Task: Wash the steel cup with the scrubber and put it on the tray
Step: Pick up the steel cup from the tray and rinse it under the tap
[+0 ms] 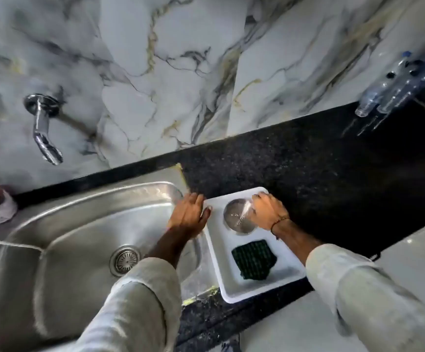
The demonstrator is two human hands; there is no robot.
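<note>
Steel cup (pixel 238 216): upright in white tray's (pixel 228 288) far end, green scrubber (pixel 254 259) lying nearer.
Right hand (pixel 267 212): fingers curled onto the cup's right wall.
Left hand (pixel 188 216): fingers together, flat at tray's left rim, holding nothing.
Risk: one-sided grip; wet steel could slip, clatter.

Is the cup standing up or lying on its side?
Standing up. The cup sits in the tray with its round opening facing the camera, and the right hand grips its rim.
</note>
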